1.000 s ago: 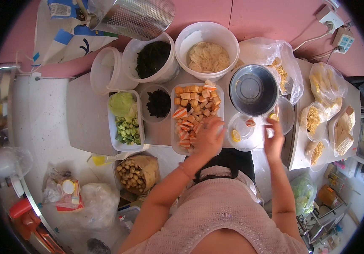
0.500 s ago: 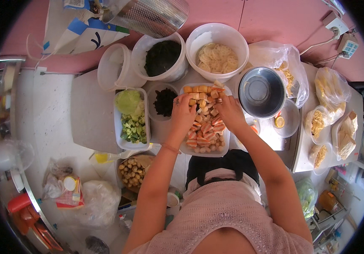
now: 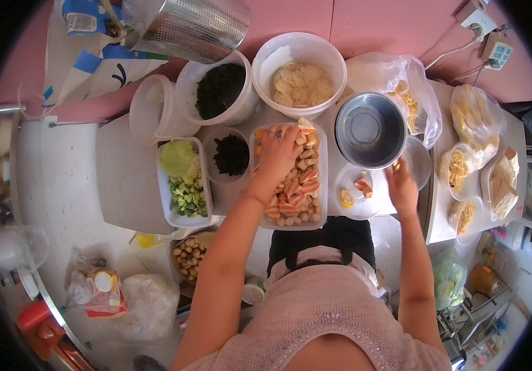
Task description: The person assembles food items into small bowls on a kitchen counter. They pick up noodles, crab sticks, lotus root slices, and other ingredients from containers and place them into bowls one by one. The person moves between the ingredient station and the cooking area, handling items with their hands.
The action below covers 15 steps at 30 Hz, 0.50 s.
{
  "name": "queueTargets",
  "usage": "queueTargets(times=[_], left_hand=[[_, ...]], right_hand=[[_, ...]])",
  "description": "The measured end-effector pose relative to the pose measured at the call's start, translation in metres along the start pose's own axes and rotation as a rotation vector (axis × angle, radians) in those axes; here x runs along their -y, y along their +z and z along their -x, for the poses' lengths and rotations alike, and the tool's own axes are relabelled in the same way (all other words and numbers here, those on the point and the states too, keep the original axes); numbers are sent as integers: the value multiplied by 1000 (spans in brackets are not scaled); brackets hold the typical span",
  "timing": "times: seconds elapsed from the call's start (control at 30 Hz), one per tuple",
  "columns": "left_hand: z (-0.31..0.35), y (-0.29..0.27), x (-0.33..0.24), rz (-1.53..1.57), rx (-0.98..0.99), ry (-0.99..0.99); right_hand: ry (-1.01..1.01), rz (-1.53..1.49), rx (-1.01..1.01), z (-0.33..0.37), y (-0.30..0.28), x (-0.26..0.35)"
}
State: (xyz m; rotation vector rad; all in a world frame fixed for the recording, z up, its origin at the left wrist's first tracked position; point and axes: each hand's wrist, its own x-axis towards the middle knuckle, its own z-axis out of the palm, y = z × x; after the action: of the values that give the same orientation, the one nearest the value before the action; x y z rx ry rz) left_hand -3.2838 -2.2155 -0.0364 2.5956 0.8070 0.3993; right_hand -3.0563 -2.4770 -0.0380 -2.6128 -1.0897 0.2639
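A clear rectangular tub (image 3: 323, 198) holds orange-and-white cubes, crab-stick-like pieces (image 3: 290, 191) and pale round balls. Over its upper part my left hand (image 3: 278, 151) reaches palm down, fingers bent into the cubes; whatever lies under them is hidden. My right hand (image 3: 404, 188) is at the lower right rim of a grey metal bowl (image 3: 371, 159), above a round clear dish (image 3: 420, 164). Its fingers are drawn together, with a small orange-yellow bit showing at the tips. Left of that hand, another round clear dish (image 3: 355, 210) carries an orange-and-white piece and a yellow one.
Left of the tub stand a white box of broccoli and lettuce (image 3: 205, 185) and a bowl of dark fungus (image 3: 216, 176). White buckets (image 3: 340, 77) line the back. Noodle bowls (image 3: 462, 164) and bags (image 3: 476, 117) sit at the right. A perforated metal pot (image 3: 195, 28) is at upper left.
My right hand has left the tub and moved right to the dish beside the metal bowl. My left hand stays over the cubes. The whole view has shifted slightly.
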Motion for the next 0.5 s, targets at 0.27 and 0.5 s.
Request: queueTargets(times=[0.27,0.5], left_hand=[[-25,21,-5,-49,-40,47],[-26,24,1,-43,-6,148]], right_hand=[[-49,-679,125,25,0,76],[-477,-372,83,-7,80,139]])
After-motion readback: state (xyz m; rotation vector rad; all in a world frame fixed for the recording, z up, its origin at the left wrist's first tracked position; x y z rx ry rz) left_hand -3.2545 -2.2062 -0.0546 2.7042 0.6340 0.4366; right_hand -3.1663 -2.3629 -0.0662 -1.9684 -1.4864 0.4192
